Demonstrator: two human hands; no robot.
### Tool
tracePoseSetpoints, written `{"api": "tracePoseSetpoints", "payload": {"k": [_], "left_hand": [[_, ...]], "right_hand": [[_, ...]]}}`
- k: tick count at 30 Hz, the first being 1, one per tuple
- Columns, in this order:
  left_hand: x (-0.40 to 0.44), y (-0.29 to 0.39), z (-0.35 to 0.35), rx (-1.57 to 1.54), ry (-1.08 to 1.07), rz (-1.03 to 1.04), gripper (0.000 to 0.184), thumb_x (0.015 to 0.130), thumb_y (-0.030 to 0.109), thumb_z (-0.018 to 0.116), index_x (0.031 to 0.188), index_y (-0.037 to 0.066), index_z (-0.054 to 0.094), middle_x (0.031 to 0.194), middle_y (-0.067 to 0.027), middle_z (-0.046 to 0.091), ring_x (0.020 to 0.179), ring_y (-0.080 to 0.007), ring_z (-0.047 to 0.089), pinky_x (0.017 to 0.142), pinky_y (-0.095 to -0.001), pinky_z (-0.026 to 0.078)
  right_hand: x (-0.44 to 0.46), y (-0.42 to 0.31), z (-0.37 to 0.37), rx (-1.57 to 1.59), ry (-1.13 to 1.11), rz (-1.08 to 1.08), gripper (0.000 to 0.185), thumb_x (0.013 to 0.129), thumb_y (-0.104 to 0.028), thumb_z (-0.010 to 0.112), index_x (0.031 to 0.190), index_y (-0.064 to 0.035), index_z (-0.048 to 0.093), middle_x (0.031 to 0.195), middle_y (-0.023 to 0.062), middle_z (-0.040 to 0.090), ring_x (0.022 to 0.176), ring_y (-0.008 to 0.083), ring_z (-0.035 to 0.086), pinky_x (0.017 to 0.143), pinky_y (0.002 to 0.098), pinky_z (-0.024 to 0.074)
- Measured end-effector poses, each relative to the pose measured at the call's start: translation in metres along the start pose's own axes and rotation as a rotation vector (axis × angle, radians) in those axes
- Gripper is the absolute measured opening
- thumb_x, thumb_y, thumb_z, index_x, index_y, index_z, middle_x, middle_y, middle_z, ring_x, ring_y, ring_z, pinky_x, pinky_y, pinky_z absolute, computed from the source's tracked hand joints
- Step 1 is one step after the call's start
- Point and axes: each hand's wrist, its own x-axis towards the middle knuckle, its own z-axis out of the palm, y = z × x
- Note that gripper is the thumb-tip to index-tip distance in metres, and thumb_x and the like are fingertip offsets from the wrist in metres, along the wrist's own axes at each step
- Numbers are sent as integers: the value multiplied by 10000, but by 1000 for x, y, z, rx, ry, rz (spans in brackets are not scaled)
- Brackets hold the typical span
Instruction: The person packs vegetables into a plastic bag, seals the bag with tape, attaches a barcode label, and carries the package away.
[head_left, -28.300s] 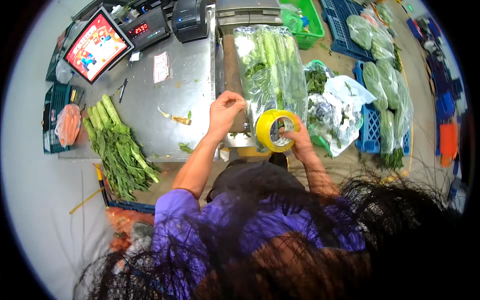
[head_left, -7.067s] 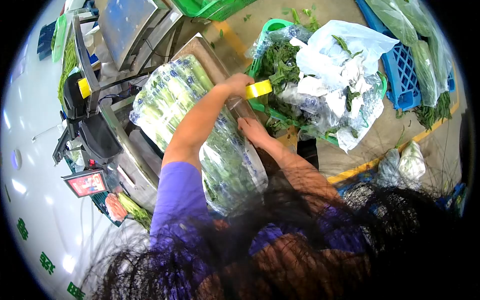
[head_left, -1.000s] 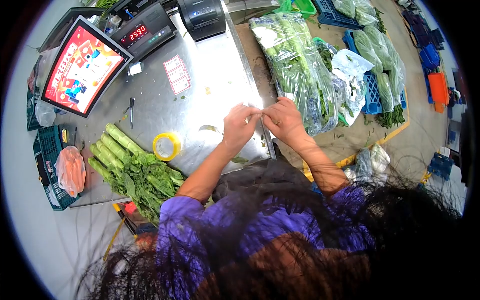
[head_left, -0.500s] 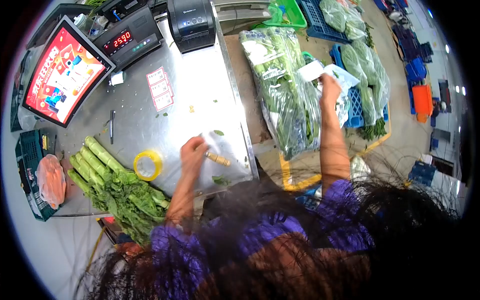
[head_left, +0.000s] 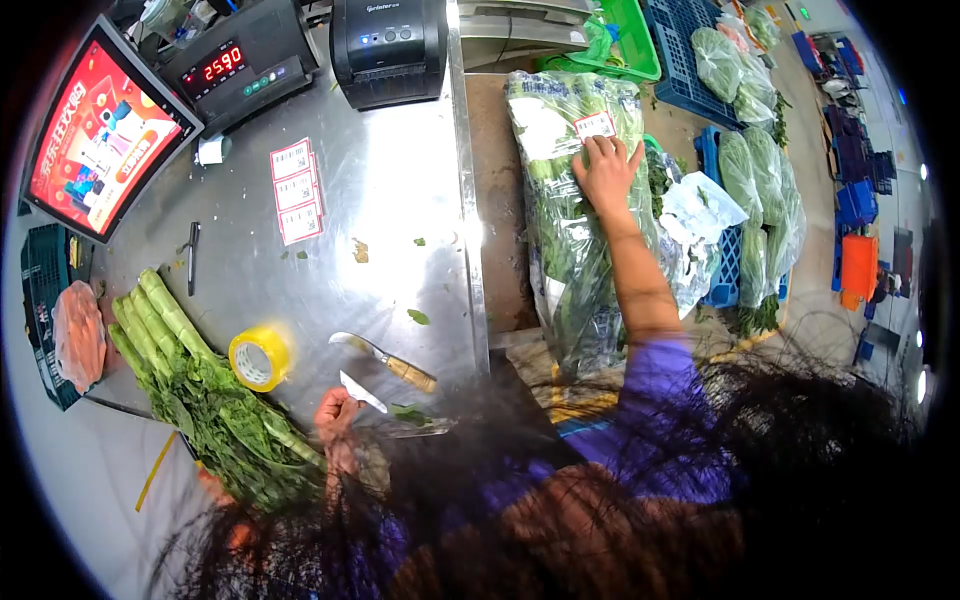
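Observation:
My right hand [head_left: 608, 178] lies flat with fingers spread on a clear bag of green stalks [head_left: 570, 230], touching a white and red label [head_left: 595, 125] near its upper end. Low at the table's front edge, my left hand [head_left: 338, 412] pinches a small white slip [head_left: 363, 391]. Just beyond it rests a wooden-handled knife [head_left: 408, 374] with a curved blade. Yellow tape [head_left: 259, 360] lies left of the knife, beside loose leafy stalks [head_left: 190, 370]. A strip of printed labels [head_left: 296, 192] is farther up the metal table [head_left: 390, 200].
A screen [head_left: 105, 130], a scale display [head_left: 222, 65] and a black printer [head_left: 388, 50] stand at the back left. Bagged carrots [head_left: 79, 337] sit far left. Right of the bag are blue crates [head_left: 690, 55], a green crate [head_left: 636, 40] and bagged greens [head_left: 765, 190].
My right hand has gone from holding a white slip in the air to pressing on the bag, where a label now shows. My left hand has moved down and left, off the knife, with a white slip.

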Motion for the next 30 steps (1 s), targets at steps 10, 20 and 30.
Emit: {"api": "tracePoseSetpoints", "payload": {"k": [10,20,30], "left_hand": [[4,-41,36,-1,-139,9,43,827,-3,577,857,22,557,779,-24,602,683,-86,543,635,-216,429],[-77,-48,86,-32,24,22,42,807,48,597,844,38,580,779,-43,608,686,-125,557,643,-247,439],[-98,-40,158,48,-120,135,69,789,102,613,836,51,602,782,-68,613,686,-168,567,657,-284,445]], "right_hand": [[14,7,38,22,-225,83,670,822,-548,505,1364,-179,363,1465,96,252,1348,308,226,1013,629,187],[28,12,54,-141,-188,117,605,868,-475,436,1406,-234,301,1487,79,202,1379,297,139,1037,606,163],[-68,59,15,472,-601,244,757,826,-470,524,1437,-163,199,1502,138,105,1381,287,141,1067,577,131]]}}
